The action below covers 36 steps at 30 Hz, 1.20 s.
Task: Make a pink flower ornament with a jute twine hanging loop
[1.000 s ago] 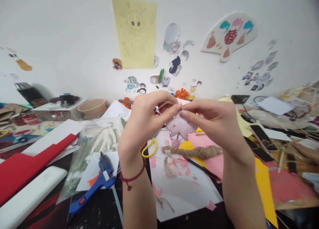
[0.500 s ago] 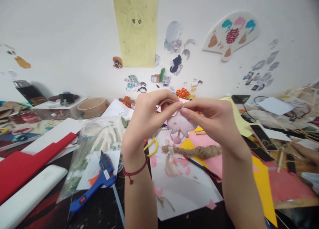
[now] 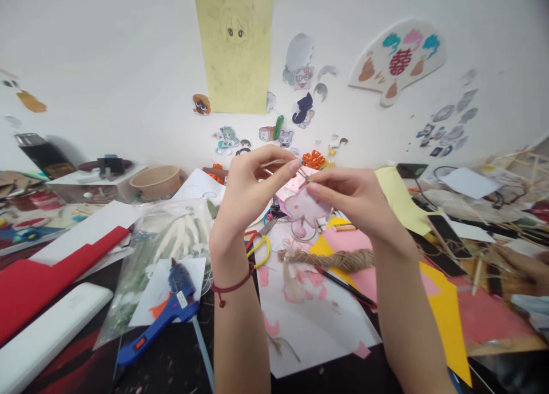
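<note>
Both hands are raised over the middle of the table, fingertips pinched. My left hand (image 3: 261,182) grips a thin brown twine (image 3: 303,172) that runs across to the other hand. Between thumb and fingers, my right hand (image 3: 343,191) pinches the twine where it meets a pink cut-out ornament (image 3: 305,207). The ornament hangs below, with a small pink drop and a ring under it. Beneath lie a hank of jute twine (image 3: 334,259), a pale tassel (image 3: 293,282) and a black pen (image 3: 347,285) on white paper (image 3: 309,337).
A blue glue gun (image 3: 171,319) lies on the left, near a plastic bag (image 3: 150,234) and a white box-like bar (image 3: 55,331). Yellow-handled scissors (image 3: 262,254) rest by my left wrist. At the right are a phone (image 3: 448,235) and another person's hand (image 3: 521,262).
My hands have drawn slightly apart, stretching the twine between them. The ornament has shifted a little left with my right hand. The view has moved slightly.
</note>
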Motion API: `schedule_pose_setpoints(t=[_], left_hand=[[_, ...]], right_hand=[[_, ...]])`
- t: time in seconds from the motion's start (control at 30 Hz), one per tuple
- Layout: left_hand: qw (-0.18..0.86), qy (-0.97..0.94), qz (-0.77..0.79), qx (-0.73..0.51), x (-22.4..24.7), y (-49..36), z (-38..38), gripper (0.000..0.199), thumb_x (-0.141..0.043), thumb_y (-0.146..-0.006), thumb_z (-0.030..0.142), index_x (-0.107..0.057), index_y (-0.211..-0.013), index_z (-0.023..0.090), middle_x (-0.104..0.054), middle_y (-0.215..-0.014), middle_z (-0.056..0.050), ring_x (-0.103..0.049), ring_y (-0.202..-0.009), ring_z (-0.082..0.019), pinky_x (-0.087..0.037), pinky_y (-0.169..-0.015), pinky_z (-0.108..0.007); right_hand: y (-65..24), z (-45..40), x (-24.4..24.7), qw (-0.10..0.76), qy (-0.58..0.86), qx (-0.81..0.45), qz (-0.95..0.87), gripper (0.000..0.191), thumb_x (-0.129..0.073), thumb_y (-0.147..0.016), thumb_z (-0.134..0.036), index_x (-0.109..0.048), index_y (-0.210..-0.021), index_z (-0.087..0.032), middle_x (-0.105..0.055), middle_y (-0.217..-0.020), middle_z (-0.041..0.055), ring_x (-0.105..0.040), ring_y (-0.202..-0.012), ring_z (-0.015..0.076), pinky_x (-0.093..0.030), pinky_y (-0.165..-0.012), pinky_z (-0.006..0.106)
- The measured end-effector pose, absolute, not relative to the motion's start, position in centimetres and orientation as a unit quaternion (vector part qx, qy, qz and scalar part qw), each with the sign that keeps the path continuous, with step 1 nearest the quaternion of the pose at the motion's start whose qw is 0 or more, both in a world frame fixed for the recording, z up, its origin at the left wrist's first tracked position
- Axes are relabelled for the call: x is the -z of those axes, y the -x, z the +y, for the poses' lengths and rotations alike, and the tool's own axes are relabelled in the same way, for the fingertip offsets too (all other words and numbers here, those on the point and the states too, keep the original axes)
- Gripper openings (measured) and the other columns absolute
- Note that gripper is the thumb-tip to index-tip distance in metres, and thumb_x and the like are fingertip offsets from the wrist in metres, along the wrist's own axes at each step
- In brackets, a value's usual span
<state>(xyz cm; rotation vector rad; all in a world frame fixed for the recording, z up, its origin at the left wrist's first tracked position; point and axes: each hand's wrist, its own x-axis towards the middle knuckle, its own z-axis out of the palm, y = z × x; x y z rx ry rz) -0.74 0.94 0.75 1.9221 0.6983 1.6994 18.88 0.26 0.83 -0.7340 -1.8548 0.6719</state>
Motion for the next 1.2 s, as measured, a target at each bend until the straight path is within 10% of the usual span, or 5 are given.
schedule_pose_setpoints(t=[0.47,0.83,1.2], left_hand=[[0.257,-0.689,0.249,-0.631,-0.1,0.7,2.6,0.012,-0.075,-0.087,0.029,-0.069,-0.084,0.018,-0.073,-0.085,-0.003,-0.068,-0.078,-0.012,-0.056,-0.073,-0.024],[0.340,-0.633,0.288,-0.633,-0.4,0.0,2.2,0.011,-0.068,-0.089,0.021,-0.061,-0.096,0.020,-0.054,-0.056,0.006,-0.051,-0.052,-0.008,-0.037,-0.048,-0.021],[0.416,-0.620,0.214,-0.630,-0.3,-0.8,2.5,0.029,-0.075,-0.087,0.032,-0.062,-0.112,0.023,-0.067,-0.086,-0.002,-0.059,-0.066,-0.009,-0.046,-0.056,-0.022]], right_hand=[[-18.8,2.6,0.1,0.459,0.291,-0.346,-0.764,0.020,-0.078,-0.084,-0.036,-0.076,-0.083,-0.017,-0.064,-0.076,0.0012,-0.054,-0.066,0.0107,-0.043,-0.058,0.024],[-19.1,2.8,0.4,0.475,0.279,-0.349,-0.758,0.015,-0.078,-0.086,-0.033,-0.077,-0.084,-0.018,-0.066,-0.082,0.0010,-0.057,-0.071,0.0099,-0.044,-0.064,0.023],[-19.5,3.0,0.4,0.492,0.287,-0.333,-0.752,0.017,-0.078,-0.085,-0.036,-0.078,-0.085,-0.019,-0.066,-0.076,0.0012,-0.053,-0.066,0.0112,-0.041,-0.057,0.025]])
